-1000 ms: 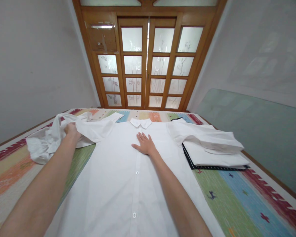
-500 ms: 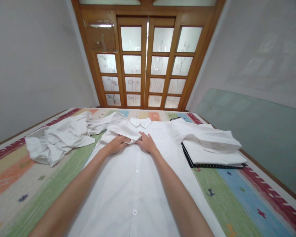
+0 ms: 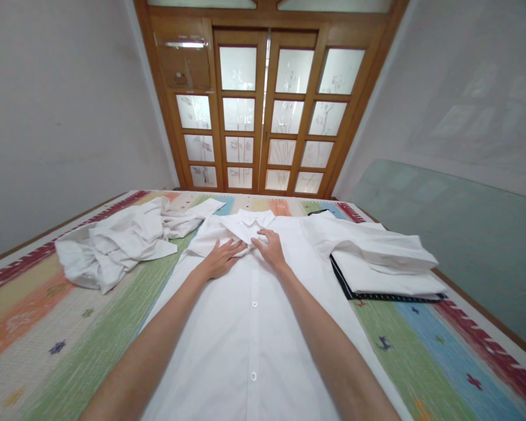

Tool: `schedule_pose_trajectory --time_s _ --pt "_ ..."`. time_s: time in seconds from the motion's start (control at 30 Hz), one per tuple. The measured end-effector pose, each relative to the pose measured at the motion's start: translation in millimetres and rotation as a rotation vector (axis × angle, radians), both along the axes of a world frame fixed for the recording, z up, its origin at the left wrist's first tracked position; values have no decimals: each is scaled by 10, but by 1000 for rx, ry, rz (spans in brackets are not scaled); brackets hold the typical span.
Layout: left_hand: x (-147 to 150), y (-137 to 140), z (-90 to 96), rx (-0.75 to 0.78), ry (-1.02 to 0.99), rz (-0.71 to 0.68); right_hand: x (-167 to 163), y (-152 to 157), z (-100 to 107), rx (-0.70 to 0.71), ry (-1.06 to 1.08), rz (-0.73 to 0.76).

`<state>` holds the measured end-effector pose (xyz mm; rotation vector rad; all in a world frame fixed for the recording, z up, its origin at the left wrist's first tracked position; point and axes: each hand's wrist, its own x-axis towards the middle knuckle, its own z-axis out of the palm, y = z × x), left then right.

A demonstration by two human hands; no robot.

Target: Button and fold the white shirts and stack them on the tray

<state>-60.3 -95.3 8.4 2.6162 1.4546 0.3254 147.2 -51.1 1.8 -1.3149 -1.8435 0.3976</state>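
A white button-up shirt lies front up before me, its collar at the far end. Its sleeve on the left is folded across the chest. My left hand lies flat on that folded part, fingers spread. Close by, my right hand rests at the button strip beside the end of the sleeve, fingers apart and slightly bent, with nothing visible in them. The other sleeve stretches out to the right, over a folded white garment.
A crumpled white garment lies at the left. Dark, white-dotted fabric shows under the folded garment. A striped, patterned cloth covers the surface. Behind stand wooden glass-paned doors; a pale green panel leans at the right.
My left fingers, bent at the folded sleeve before, now spread flat on it. My right hand has let go of the sleeve's end and opened. The view has shifted slightly.
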Motion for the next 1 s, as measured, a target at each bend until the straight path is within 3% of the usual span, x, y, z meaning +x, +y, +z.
schedule_pose_trajectory --time_s 0.13,0.27,0.43,0.5,0.6,0.7,0.83,0.9,1.0 --pt "4 -16 38 -36 5 -20 -233 -17 152 76 -344 -48" --pt "-2 -33 53 -24 -42 -11 -468 54 330 66 -587 5" --pt "-2 -33 28 -21 -54 -4 -597 148 483 42 -736 25" --pt "-5 -16 5 -40 -61 17 -543 173 499 50 -618 -65" --pt "-13 15 -35 -38 -82 45 -318 197 434 13 -241 -287" --pt "-20 35 -73 -18 -96 60 24 198 274 -140 249 -438" --pt "-28 41 -89 -19 -109 58 450 151 73 -366 879 -487" --pt "-34 45 -78 -41 -121 41 592 113 34 -363 1031 -509" --pt "-43 55 -52 -89 -170 37 711 55 34 -292 1077 -554"
